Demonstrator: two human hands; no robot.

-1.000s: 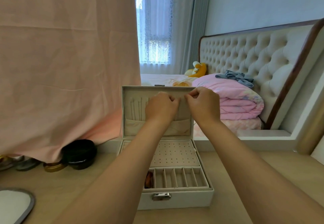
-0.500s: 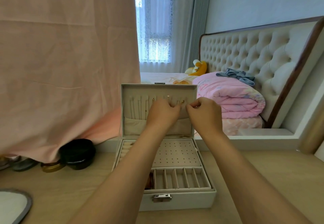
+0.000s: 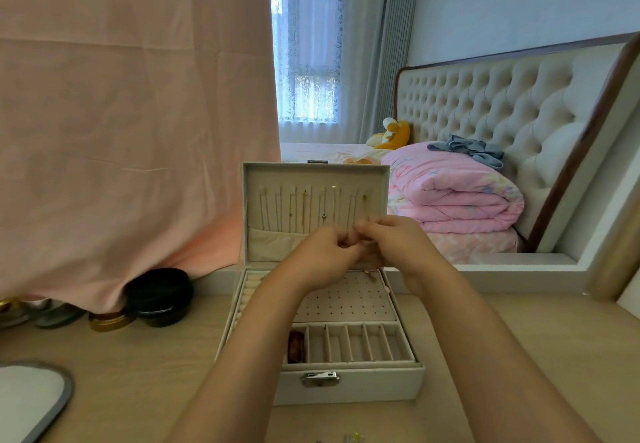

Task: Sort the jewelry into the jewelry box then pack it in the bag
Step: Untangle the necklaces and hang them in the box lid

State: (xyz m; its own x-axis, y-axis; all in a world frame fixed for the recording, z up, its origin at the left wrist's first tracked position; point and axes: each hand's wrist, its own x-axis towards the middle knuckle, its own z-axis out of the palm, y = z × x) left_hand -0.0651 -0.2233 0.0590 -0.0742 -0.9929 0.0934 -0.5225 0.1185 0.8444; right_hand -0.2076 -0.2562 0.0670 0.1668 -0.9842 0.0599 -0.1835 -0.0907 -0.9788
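Soft daylight comes through the window [image 3: 306, 61] at the far centre, filtered by a sheer curtain; its panes are the brightest patch, slightly washed out. The room is evenly lit and mild, without hard shadows; only a dim band lies under the pink cloth [image 3: 138, 131] at the left. The wide lens bows the headboard [image 3: 502, 103] and the right edge. The fingers [image 3: 346, 240] where left hand [image 3: 323, 255] meets right hand [image 3: 398, 241] are smeared; the near surface [image 3: 138, 373] looks soft.
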